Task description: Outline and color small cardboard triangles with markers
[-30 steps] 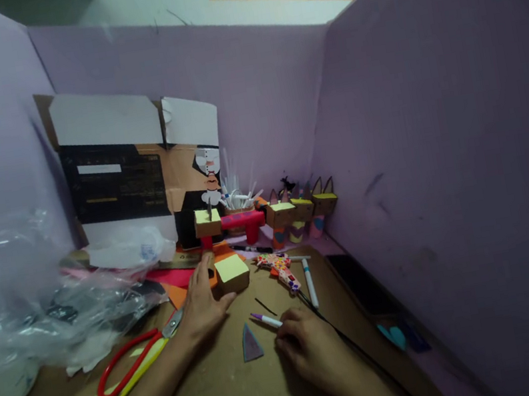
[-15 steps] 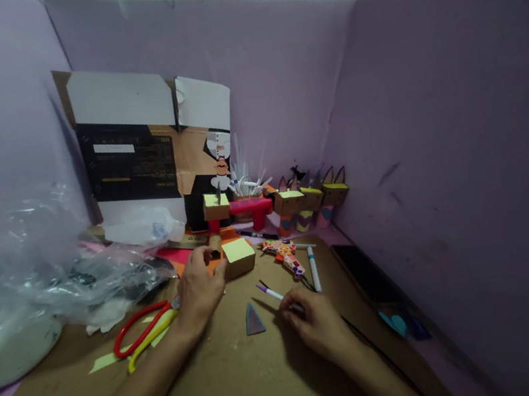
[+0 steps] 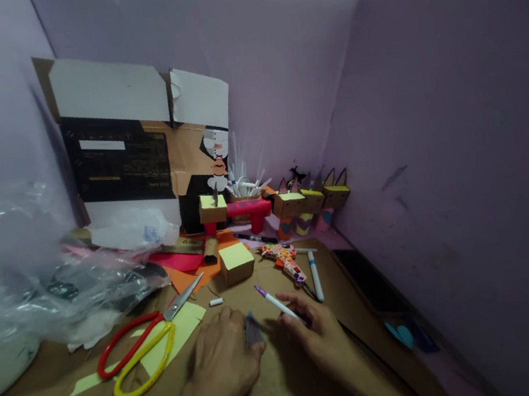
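My left hand (image 3: pixel 226 354) is low over the cardboard, its thumb and forefinger closed at the edges of a small purple-grey triangle (image 3: pixel 252 330) with a bluish rim. My right hand (image 3: pixel 317 330) grips a white marker (image 3: pixel 283 308), its purple tip uncapped and pointing up and left. A small white cap (image 3: pixel 215 301) lies just beyond my left hand. Behind the triangle stands a small cardboard box (image 3: pixel 239 271) with a pale yellow top. Scissors (image 3: pixel 167 315) with red and yellow handles lie open to the left, over yellow paper (image 3: pixel 186 333).
A patterned glue gun (image 3: pixel 282 261) and another white marker (image 3: pixel 315 277) lie at the right, with a black cable (image 3: pixel 371 349) running forward. Clear plastic bags (image 3: pixel 61 286) pile up at left. Several box-headed figures (image 3: pixel 290 204) line the back, near an unfolded carton (image 3: pixel 118 155).
My left hand has come from beside the yellow-topped box down to the triangle, uncovering the scissors' blades and the white cap. My right hand still holds the marker, almost in place.
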The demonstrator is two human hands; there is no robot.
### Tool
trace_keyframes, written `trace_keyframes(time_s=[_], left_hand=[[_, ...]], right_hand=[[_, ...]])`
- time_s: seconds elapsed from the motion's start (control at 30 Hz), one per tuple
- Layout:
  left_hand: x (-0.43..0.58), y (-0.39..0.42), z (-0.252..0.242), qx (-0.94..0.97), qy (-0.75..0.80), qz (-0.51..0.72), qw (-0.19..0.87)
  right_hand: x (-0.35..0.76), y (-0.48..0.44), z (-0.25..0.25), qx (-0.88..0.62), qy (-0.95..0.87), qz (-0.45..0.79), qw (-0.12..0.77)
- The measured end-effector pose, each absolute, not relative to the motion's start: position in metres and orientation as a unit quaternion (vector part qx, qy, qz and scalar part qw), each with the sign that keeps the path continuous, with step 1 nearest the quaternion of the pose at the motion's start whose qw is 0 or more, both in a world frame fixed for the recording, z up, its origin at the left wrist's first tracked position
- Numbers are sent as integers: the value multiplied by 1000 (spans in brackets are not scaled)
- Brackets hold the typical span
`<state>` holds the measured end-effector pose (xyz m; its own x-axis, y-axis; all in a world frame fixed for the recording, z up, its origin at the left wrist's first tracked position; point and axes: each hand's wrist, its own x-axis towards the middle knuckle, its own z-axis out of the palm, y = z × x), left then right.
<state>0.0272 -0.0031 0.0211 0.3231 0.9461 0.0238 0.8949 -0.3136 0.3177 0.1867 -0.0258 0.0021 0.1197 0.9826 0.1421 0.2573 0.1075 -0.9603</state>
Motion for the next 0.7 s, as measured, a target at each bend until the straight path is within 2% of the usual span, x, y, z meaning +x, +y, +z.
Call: trace_keyframes(time_s=[0.37,0.7], left_hand=[[29,0,11,803,551,129,188],[22,4,-9,833,503,138,187]], right_hand=[[185,-19,-5,-540,-391,521,533],[172,-14,-4,-587,-410,469,516]])
